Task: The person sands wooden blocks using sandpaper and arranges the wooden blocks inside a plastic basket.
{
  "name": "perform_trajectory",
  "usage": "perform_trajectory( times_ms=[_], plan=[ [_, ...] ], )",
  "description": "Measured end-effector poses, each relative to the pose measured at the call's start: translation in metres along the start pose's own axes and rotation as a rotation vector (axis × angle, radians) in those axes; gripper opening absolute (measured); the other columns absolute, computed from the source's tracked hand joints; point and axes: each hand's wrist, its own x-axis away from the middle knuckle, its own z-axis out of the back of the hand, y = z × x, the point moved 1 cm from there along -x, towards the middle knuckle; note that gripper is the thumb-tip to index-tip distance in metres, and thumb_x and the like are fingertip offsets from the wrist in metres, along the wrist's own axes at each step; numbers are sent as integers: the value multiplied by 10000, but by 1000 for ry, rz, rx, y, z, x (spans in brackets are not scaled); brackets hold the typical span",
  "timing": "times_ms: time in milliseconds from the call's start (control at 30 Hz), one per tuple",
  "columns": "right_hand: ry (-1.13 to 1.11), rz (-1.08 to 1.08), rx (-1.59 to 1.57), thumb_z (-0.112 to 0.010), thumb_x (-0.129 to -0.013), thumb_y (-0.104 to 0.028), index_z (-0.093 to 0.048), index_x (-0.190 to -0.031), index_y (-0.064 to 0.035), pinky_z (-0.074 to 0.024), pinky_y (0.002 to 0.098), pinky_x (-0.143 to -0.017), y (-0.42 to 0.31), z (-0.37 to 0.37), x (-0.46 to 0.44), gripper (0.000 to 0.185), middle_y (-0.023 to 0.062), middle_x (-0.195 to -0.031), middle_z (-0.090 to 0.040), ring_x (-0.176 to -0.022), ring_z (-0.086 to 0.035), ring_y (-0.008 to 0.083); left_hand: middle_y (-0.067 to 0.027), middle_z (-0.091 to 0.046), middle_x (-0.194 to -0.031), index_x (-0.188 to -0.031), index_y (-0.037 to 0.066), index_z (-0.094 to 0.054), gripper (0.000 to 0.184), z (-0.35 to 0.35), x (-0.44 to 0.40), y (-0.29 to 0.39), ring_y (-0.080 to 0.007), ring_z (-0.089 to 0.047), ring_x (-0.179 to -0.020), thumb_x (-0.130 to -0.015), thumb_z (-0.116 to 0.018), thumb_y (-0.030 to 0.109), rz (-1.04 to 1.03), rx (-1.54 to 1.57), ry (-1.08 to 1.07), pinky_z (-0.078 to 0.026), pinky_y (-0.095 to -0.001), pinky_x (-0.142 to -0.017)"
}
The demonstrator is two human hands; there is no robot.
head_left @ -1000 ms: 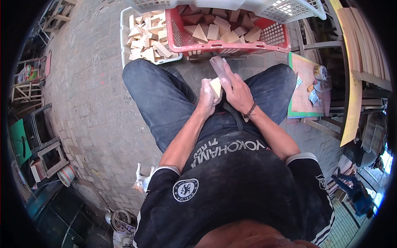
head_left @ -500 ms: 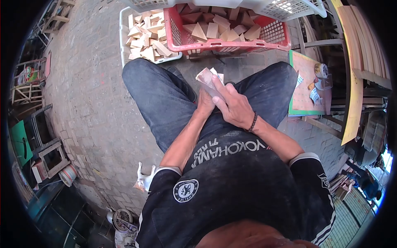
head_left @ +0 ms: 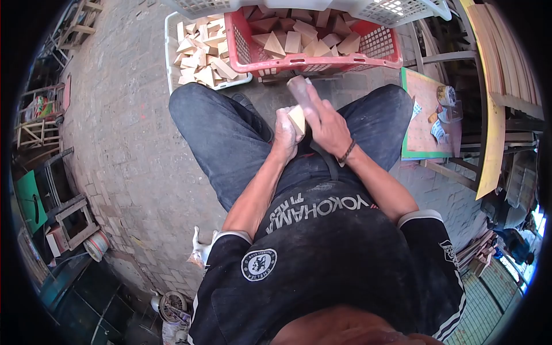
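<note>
My left hand (head_left: 284,135) is closed around a pale triangular wooden block (head_left: 296,119), its triangular face turned up. In my right hand (head_left: 330,129) is a brownish sanding block (head_left: 299,91), blurred by motion, with the fingers laid along it. It sits just beyond and beside the wooden block; whether the two touch I cannot tell. Both hands are between my knees, above my lap.
A red crate (head_left: 322,62) of triangular wooden blocks stands ahead, beside a white basket (head_left: 171,63) with more of them. To the right, a green-edged board (head_left: 417,135) carries a tin (head_left: 446,96). A cat (head_left: 199,250) lies on the paving at left.
My right hand has moved the sanding block forward, away from me, and off the wooden block. The wooden block's pale face now shows in my left hand.
</note>
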Motion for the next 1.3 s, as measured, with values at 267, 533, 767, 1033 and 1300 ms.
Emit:
perform_trajectory(
  times_ms=[267,533,767,1033,1300],
  plan=[
    [-81,128,-22,-539,-992,-314,-364,-1545,-131,-523,505,-710,-10,3,21,608,230,-953,-555,-797,-631,444,-7,-623,-878,-1167,103,-569,553,-4,-4,-1,-71,-571,-617,-1044,-350,596,-66,34,113,-387,-211,-432],
    [10,-156,-237,-477,-1024,-317,-387,-1517,-51,-455,440,-999,29,13,4,567,339,-1254,-596,-1166,-597,459,-90,-646,-978,-1252,62,-517,516,-39,9,39,-165,-657,-861,-1056,-399,525,-55,-30,80,-548,-309,-717],
    [-82,-81,-78,-507,-1016,-316,-365,-1531,-64,-487,480,-881,-8,14,28,591,283,-1104,-621,-981,-620,473,-122,-569,-1267,-1271,62,-476,405,-36,-2,23,-226,-591,-1170,-1024,-584,364,-113,172,52,-509,-414,-1014],
    [-23,-16,-74,-484,-1015,-327,-325,-1551,-88,-508,500,-762,-7,-2,16,607,285,-954,-601,-857,-626,475,-123,-598,-1185,-1167,38,-465,326,-31,5,22,-221,-610,-1140,-994,-648,246,-226,146,168,-529,-432,-1007],
    [58,-121,-75,-484,-1014,-324,-298,-1564,-84,-503,514,-748,10,-14,-1,629,296,-961,-605,-850,-623,488,-118,-595,-1213,-1177,41,-485,313,-36,5,27,-227,-604,-1164,-1001,-635,252,-250,218,139,-518,-399,-1007]
  ],
)
